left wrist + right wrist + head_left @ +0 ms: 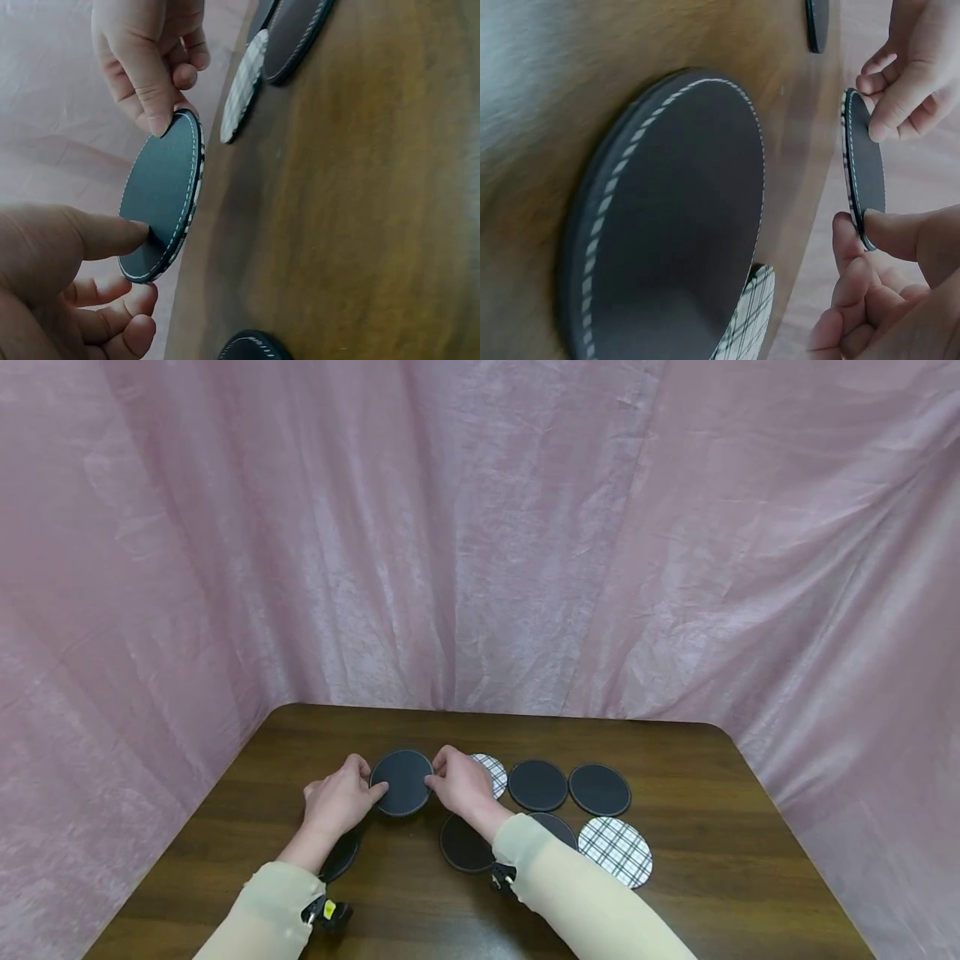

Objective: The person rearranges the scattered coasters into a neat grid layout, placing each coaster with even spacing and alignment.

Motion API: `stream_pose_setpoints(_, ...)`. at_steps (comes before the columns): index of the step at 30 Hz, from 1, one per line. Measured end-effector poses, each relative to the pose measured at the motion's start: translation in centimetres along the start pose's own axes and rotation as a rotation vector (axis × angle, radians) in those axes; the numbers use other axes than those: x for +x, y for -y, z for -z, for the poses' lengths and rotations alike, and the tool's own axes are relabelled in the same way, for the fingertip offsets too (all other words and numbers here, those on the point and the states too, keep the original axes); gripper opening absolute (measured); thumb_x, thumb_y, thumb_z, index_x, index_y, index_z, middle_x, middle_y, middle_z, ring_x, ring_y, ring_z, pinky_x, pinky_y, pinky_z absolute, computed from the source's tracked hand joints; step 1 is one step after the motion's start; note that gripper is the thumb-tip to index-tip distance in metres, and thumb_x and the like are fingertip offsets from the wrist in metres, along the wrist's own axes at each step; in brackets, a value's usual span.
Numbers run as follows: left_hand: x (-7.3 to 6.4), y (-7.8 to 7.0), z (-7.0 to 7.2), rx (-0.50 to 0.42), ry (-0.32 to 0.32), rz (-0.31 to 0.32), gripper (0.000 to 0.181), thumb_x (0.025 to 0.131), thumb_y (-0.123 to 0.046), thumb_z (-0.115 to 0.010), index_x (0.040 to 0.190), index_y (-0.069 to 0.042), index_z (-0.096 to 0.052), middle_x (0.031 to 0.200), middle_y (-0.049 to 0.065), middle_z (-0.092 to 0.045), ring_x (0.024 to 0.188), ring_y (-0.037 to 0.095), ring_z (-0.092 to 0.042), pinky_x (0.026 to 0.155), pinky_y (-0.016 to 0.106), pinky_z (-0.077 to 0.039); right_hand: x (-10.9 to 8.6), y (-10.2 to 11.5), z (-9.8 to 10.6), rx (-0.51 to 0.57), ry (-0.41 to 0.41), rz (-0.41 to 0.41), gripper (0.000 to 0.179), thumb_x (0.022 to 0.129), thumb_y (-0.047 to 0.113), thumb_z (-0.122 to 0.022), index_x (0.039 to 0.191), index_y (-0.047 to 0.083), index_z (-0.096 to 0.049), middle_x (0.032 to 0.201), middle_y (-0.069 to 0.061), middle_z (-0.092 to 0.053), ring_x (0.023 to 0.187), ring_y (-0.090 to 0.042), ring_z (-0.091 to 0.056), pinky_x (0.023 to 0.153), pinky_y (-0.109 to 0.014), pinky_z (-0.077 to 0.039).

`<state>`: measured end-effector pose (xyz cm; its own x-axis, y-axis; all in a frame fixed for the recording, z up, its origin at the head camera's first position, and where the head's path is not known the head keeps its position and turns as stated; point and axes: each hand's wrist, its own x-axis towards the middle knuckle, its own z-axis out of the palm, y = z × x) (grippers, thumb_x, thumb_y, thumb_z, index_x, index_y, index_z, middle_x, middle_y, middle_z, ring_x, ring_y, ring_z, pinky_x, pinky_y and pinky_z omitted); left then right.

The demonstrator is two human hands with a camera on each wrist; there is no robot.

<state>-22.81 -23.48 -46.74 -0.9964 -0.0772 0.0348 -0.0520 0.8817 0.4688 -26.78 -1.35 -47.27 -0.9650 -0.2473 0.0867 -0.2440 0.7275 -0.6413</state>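
Observation:
Both hands hold one round black coaster [402,782] between them, lifted off the table with its stitched dark face toward me. My left hand [340,797] pinches its left edge, thumb on the dark face. On the opposite edge, my right hand [462,783] pinches it between thumb and fingers. In the left wrist view the held coaster [165,195] stands tilted, and a checked underside shows along its rim. Below the left hand lies a dark coaster [341,856], partly hidden by the wrist. A plaid coaster [491,771] is partly covered by the right hand.
On the brown wooden table [397,902], dark coasters lie in rows at the right, among them a back one [537,785], a corner one [600,790] and a front one [465,845]. A plaid coaster [615,852] lies front right. A pink curtain [480,527] hangs behind the table.

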Motion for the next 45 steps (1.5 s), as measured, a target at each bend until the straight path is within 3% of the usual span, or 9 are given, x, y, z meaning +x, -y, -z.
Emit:
stream_pose_setpoints(5, -1.0, -0.2, -0.7, 0.009, 0.008, -0.036, 0.042, 0.101, -0.035, -0.082, 0.119, -0.002, -0.062, 0.083, -0.003, -0.065, 0.078, 0.022, -0.068, 0.099, 0.070, -0.037, 0.4, -2.4, -1.2, -0.019, -0.015, 0.051, 0.022, 0.097, 0.030, -0.088, 0.104, 0.018, -0.072, 0.093, 0.006, -0.075, 0.087, -0.017, -0.070, 0.077, -0.039, -0.053)
stream_pose_setpoints(10, -1.8, -0.5, -1.2, 0.012, 0.018, -0.056, 0.042, 0.100, -0.034, -0.084, 0.118, -0.003, -0.061, 0.081, -0.005, -0.063, 0.075, 0.020, -0.066, 0.101, 0.072, -0.035, -0.2, -3.3, -0.9, 0.006, 0.016, 0.066, 0.023, 0.095, 0.029, -0.090, 0.100, 0.018, -0.070, 0.089, 0.006, -0.073, 0.083, -0.016, -0.068, 0.077, -0.041, -0.053)
stream_pose_setpoints(11, -2.0, -0.5, -1.3, 0.014, 0.018, -0.057, 0.042, 0.099, -0.034, -0.085, 0.117, -0.003, -0.061, 0.081, -0.005, -0.063, 0.075, 0.020, -0.066, 0.101, 0.071, -0.036, -1.0, -2.5, -0.1, -0.002, 0.026, 0.067, 0.022, 0.096, 0.027, -0.089, 0.100, 0.016, -0.070, 0.090, 0.004, -0.074, 0.084, -0.017, -0.069, 0.078, -0.043, -0.053)
stream_pose_setpoints(18, -3.1, -0.3, -2.0, 0.019, 0.028, -0.067, 0.042, 0.098, -0.033, -0.087, 0.113, -0.005, -0.060, 0.077, -0.006, -0.062, 0.070, 0.017, -0.063, 0.098, 0.071, -0.036, -2.2, -2.7, -0.1, -0.034, 0.051, 0.082, 0.020, 0.097, 0.028, -0.088, 0.102, 0.016, -0.073, 0.094, 0.004, -0.077, 0.087, -0.016, -0.070, 0.077, -0.041, -0.054)
stream_pose_setpoints(19, -3.2, -0.2, -2.1, 0.017, 0.031, -0.066, 0.041, 0.098, -0.034, -0.087, 0.112, -0.006, -0.060, 0.077, -0.006, -0.062, 0.070, 0.017, -0.063, 0.099, 0.071, -0.036, -2.8, -1.6, 0.8, -0.039, 0.075, 0.058, 0.019, 0.096, 0.023, -0.089, 0.101, 0.014, -0.073, 0.092, 0.003, -0.077, 0.086, -0.016, -0.071, 0.077, -0.042, -0.054)
stream_pose_setpoints(27, -4.3, 0.5, -2.7, -0.012, 0.035, -0.060, 0.041, 0.096, -0.033, -0.088, 0.109, -0.008, -0.058, 0.080, -0.008, -0.064, 0.072, 0.017, -0.062, 0.097, 0.069, -0.036, -3.1, -2.6, -0.4, -0.097, 0.063, 0.147, 0.023, 0.094, 0.026, -0.091, 0.098, 0.018, -0.070, 0.085, 0.009, -0.073, 0.077, -0.009, -0.066, 0.069, -0.038, -0.050)
stream_pose_setpoints(32, -4.8, 0.7, -2.9, -0.020, 0.026, -0.063, 0.041, 0.096, -0.033, -0.089, 0.110, -0.008, -0.059, 0.082, -0.008, -0.063, 0.073, 0.018, -0.061, 0.097, 0.067, -0.037, -3.4, -1.9, 0.1, -0.117, 0.128, 0.100, 0.024, 0.091, 0.024, -0.093, 0.097, 0.017, -0.070, 0.087, 0.009, -0.074, 0.081, -0.010, -0.068, 0.073, -0.037, -0.052)
stream_pose_setpoints(41, -5.2, 0.6, -2.9, -0.020, 0.009, -0.052, 0.041, 0.095, -0.033, -0.090, 0.111, -0.007, -0.062, 0.081, -0.007, -0.063, 0.077, 0.019, -0.062, 0.099, 0.069, -0.036, -0.8, -6.4, -4.1, -0.135, 0.138, 0.167, 0.028, 0.092, 0.036, -0.092, 0.103, 0.022, -0.070, 0.091, 0.012, -0.074, 0.082, -0.007, -0.066, 0.072, -0.035, -0.050)
stream_pose_setpoints(45, -5.2, 0.7, -3.0, -0.008, -0.007, -0.062, 0.040, 0.094, -0.033, -0.090, 0.111, -0.006, -0.065, 0.082, -0.007, -0.064, 0.079, 0.020, -0.063, 0.099, 0.069, -0.036, -2.0, -4.2, -1.8, -0.117, 0.174, 0.152, 0.032, 0.088, 0.030, -0.096, 0.103, 0.018, -0.070, 0.092, 0.006, -0.075, 0.085, -0.012, -0.068, 0.077, -0.037, -0.052)
